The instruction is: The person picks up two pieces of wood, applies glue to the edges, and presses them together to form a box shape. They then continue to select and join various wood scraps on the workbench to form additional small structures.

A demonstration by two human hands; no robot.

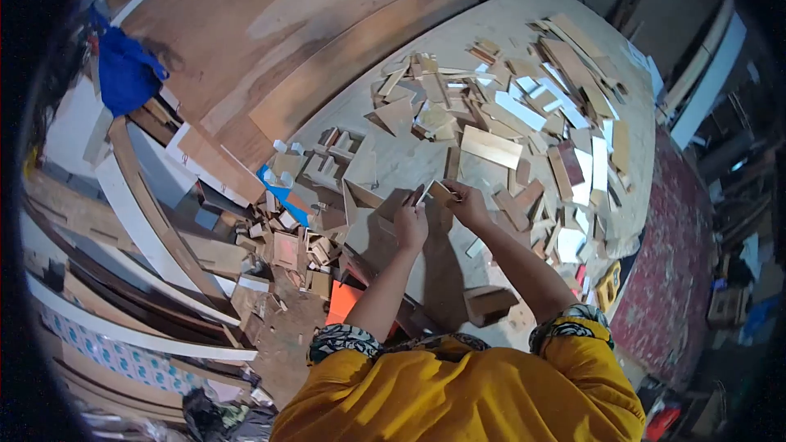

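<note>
Over the near part of the worktable (393, 266), my two hands meet close together. My left hand (411, 219) is closed on a small pale-edged wood piece (425, 191), its fingers pinching the lower end. Just to the right, my right hand (469, 205) grips a small brown wood block (443, 192). The two pieces come together between the hands. Left of them stands a small box-like wooden assembly (337, 162). Beyond the hands lies a flat light wood offcut (491, 147), at the edge of a spread of mixed offcuts.
Brown and white wood offcuts (565, 98) cover the table's far and right side. A yellow tool (607, 285) lies at the right edge. Small scraps (286, 250) are heaped on the left, beside stacked long boards (155, 213). A large wood panel (311, 24) leans behind.
</note>
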